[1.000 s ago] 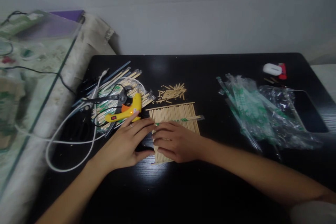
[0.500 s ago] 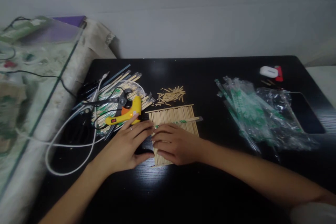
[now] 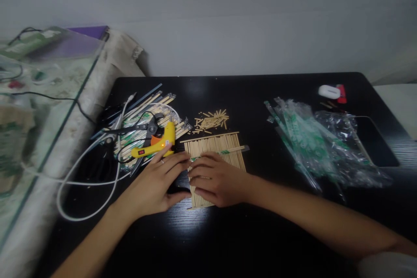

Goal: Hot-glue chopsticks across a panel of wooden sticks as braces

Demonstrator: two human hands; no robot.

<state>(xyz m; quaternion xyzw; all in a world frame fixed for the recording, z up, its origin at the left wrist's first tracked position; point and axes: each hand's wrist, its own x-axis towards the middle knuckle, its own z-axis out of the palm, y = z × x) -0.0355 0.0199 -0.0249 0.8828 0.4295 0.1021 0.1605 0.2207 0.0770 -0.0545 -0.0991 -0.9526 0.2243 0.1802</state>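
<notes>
A flat mat of wooden sticks [image 3: 224, 147] laid side by side lies on the black table [image 3: 247, 234]. My right hand [image 3: 216, 180] rests palm down on its near left part, fingers stretched flat toward the left edge. My left hand [image 3: 156, 182] lies beside it on the table, fingers spread, their tips touching the mat's left edge. A single stick in a green-printed wrapper [image 3: 233, 151] lies across the mat. Neither hand grips anything.
A yellow glue gun [image 3: 156, 143] with pliers [image 3: 148, 128], cables and wrapped sticks sits left of the mat. Short stick offcuts [image 3: 211, 120] lie behind it. Empty clear wrappers [image 3: 312, 141] pile at the right. A white case [image 3: 329, 91] sits far right; a glass tank [image 3: 39, 95] stands left.
Both hands stay pressed on the mat in the same pose. The view has tilted slightly, so everything sits a little lower in the frame.
</notes>
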